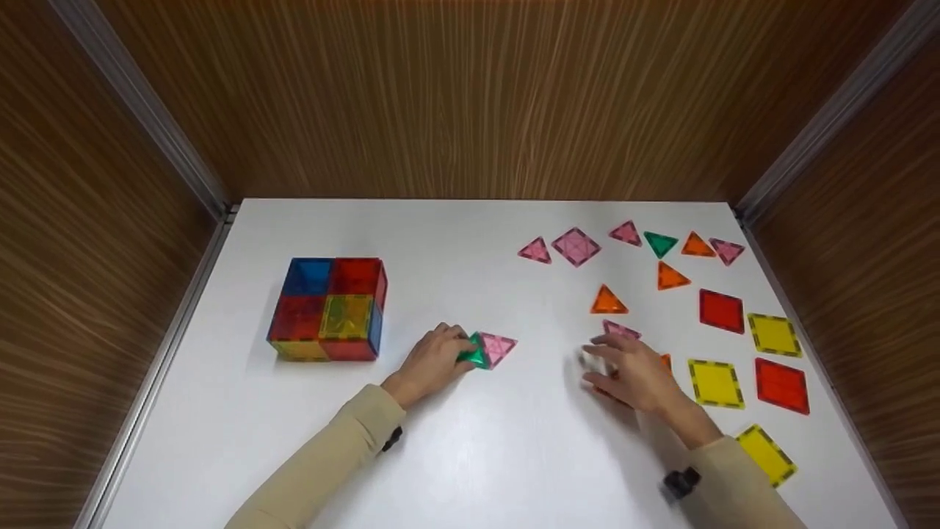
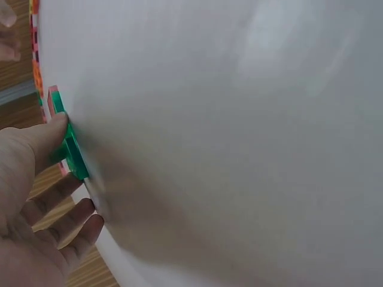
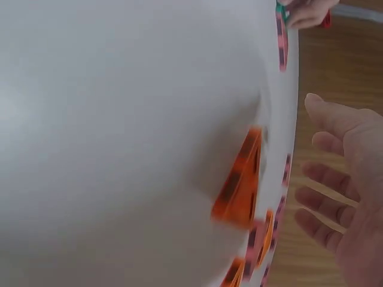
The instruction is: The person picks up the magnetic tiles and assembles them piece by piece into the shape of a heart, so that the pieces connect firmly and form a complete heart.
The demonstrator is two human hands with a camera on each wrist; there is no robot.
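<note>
My left hand (image 1: 436, 359) pinches a green triangular magnetic tile (image 2: 74, 156) between thumb and forefinger, low over the white table. Edge to edge with it lies a pink triangular tile (image 1: 498, 348). Held apart from any tile, my right hand (image 1: 636, 372) hovers with fingers spread and slightly bent. Below it is an orange triangular tile (image 3: 240, 185), partly hidden by the hand in the head view. Just beyond those fingers lies another pink triangular tile (image 1: 621, 330).
A block of joined red, blue and yellow square tiles (image 1: 327, 308) stands at the left. Pink (image 1: 576, 247), orange (image 1: 609, 300) and green (image 1: 660, 244) tiles lie at the back right. Red (image 1: 721, 311) and yellow (image 1: 716, 383) squares lie along the right side.
</note>
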